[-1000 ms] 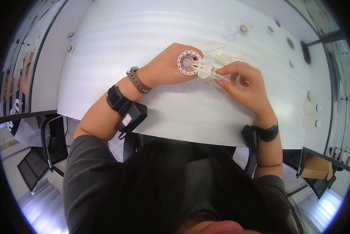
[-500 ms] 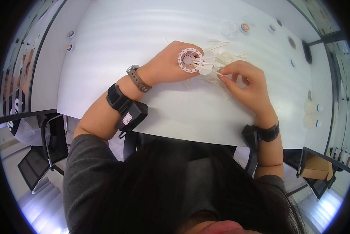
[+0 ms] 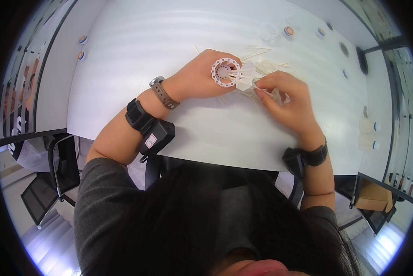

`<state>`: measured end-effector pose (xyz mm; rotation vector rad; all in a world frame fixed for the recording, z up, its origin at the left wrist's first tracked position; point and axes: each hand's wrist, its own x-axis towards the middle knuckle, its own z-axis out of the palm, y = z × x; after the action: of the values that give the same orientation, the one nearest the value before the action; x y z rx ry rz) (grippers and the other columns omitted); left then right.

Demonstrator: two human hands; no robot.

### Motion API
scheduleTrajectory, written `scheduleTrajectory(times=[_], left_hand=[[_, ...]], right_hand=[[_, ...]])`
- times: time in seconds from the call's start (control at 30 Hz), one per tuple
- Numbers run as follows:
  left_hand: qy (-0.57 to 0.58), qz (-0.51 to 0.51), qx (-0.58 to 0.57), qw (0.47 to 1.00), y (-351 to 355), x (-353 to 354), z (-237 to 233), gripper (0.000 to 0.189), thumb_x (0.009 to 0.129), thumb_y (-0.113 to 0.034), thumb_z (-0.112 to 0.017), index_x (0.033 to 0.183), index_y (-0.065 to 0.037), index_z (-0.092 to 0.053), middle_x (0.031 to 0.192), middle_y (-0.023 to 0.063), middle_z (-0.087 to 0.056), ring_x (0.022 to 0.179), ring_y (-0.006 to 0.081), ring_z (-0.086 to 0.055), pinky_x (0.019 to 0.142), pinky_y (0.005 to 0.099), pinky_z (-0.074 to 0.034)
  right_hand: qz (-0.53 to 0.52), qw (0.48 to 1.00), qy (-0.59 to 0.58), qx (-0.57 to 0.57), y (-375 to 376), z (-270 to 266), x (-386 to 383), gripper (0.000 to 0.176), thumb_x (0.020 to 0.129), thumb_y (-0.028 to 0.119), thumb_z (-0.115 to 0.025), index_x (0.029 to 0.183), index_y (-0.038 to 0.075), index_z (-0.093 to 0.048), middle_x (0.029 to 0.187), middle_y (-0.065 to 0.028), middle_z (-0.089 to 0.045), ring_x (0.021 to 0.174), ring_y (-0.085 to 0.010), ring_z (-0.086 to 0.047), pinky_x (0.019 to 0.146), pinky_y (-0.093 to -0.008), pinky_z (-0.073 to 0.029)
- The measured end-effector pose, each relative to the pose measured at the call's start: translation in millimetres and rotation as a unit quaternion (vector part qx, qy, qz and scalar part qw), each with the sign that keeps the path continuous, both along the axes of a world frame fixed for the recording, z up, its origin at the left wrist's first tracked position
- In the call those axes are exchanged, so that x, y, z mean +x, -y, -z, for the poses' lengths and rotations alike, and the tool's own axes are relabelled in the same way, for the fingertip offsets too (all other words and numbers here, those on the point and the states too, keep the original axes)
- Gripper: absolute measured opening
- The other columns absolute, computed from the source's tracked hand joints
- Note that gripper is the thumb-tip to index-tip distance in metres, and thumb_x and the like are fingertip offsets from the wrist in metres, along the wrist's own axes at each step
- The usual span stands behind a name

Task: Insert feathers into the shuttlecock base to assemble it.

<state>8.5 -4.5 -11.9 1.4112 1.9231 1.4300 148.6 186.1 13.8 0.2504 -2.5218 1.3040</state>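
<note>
My left hand (image 3: 202, 76) is wrapped round a white plastic cup with a ring of small holes at its rim (image 3: 223, 71). Several white feathers (image 3: 246, 73) stick out of the cup's right side, fanned to the right. Close beside them, my right hand (image 3: 289, 99) pinches a white feather (image 3: 256, 86) between thumb and index finger; the other fingers are curled. Behind both hands lies a loose pile of white feathers (image 3: 266, 66) with thin shafts, partly hidden by the right hand.
Cork bases with blue-and-white bands stand at the back (image 3: 288, 31) and far left (image 3: 81, 56). A clear round plastic piece (image 3: 269, 33) is near the back one. Two shuttlecocks (image 3: 367, 125) lie at the right. An open cardboard box (image 3: 372, 197) sits below the table at right.
My right hand has shifted slightly left, bringing its fingertips closer to the feathers in the cup. The left hand and cup have barely moved.
</note>
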Motion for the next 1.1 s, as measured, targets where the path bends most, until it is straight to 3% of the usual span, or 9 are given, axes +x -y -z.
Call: scheduleTrajectory(times=[0.23,0.33,0.53,0.7,0.77,0.87,1.0,1.1], left_hand=[[-0.01,0.024,-0.03,0.999,1,-1,-3,0.02,0.081,-0.018,-0.078,0.084,-0.001,-0.067,0.07,0.0045,-0.063,0.063,0.0103,-0.056,0.06,0.0255,-0.046],[0.023,0.042,0.004,0.999,2,-2,1,0.026,0.074,-0.014,-0.073,0.096,-0.002,-0.066,0.081,0.013,-0.068,0.07,0.0277,-0.063,0.068,0.0321,-0.052],[-0.019,0.043,0.005,0.999,1,1,-1,0.026,0.074,-0.014,-0.072,0.097,-0.003,-0.067,0.084,0.0138,-0.069,0.073,0.0311,-0.064,0.069,0.0336,-0.053],[0.003,0.033,-0.009,0.999,1,-1,0,0.028,0.074,-0.014,-0.074,0.098,-0.002,-0.067,0.083,0.0133,-0.069,0.073,0.0268,-0.065,0.07,0.032,-0.053],[0.006,0.022,-0.032,0.999,1,-1,-1,0.029,0.074,-0.014,-0.075,0.099,-0.002,-0.067,0.083,0.0128,-0.07,0.073,0.0239,-0.066,0.07,0.0307,-0.053],[0.008,0.023,0.013,1.0,-1,1,-6,0.016,0.084,-0.017,-0.077,0.086,-0.004,-0.069,0.079,0.0052,-0.069,0.069,0.0115,-0.061,0.065,0.025,-0.049],[0.015,0.016,0.036,0.999,-1,1,-4,0.015,0.084,-0.017,-0.077,0.088,-0.004,-0.07,0.08,0.005,-0.07,0.07,0.0111,-0.061,0.066,0.0252,-0.049],[0.001,0.02,0.021,1.0,0,-1,-4,0.015,0.083,-0.015,-0.077,0.091,-0.005,-0.07,0.082,0.005,-0.07,0.072,0.012,-0.062,0.068,0.0259,-0.05]], right_hand=[[-0.016,1.0,-0.007,-0.023,2,9,-2,0.011,0.077,0.0,-0.072,0.088,0.001,-0.069,0.083,-0.01,-0.068,0.069,-0.0203,-0.06,0.062,-0.0297,-0.048],[-0.015,1.0,-0.015,-0.011,2,9,-3,0.012,0.077,0.001,-0.072,0.088,0.002,-0.07,0.083,-0.0098,-0.068,0.068,-0.0205,-0.059,0.061,-0.0299,-0.047],[-0.013,1.0,-0.002,0.008,3,4,-1,0.014,0.076,0.005,-0.075,0.089,0.003,-0.071,0.082,-0.0087,-0.068,0.069,-0.0194,-0.056,0.063,-0.0301,-0.046],[-0.013,1.0,0.007,-0.019,1,10,-3,0.012,0.078,0.008,-0.075,0.088,0.003,-0.071,0.081,-0.0054,-0.067,0.068,-0.0149,-0.054,0.059,-0.0273,-0.042],[0.031,0.997,0.069,-0.034,2,1,1,0.009,0.08,0.01,-0.075,0.086,0.004,-0.071,0.08,-0.0022,-0.066,0.068,-0.0105,-0.053,0.055,-0.0245,-0.037],[0.055,0.99,0.105,-0.076,0,1,2,0.008,0.083,0.012,-0.074,0.084,0.005,-0.071,0.081,0.0021,-0.066,0.067,-0.005,-0.05,0.052,-0.0211,-0.031],[0.052,0.986,0.113,-0.114,-3,7,0,0.007,0.084,0.014,-0.074,0.083,0.007,-0.072,0.082,0.0043,-0.066,0.066,-0.0026,-0.049,0.051,-0.0196,-0.029],[0.044,0.989,0.071,-0.123,-3,11,-1,0.008,0.082,0.011,-0.075,0.088,0.006,-0.073,0.092,0.0012,-0.069,0.068,-0.0035,-0.05,0.052,-0.0186,-0.032]])
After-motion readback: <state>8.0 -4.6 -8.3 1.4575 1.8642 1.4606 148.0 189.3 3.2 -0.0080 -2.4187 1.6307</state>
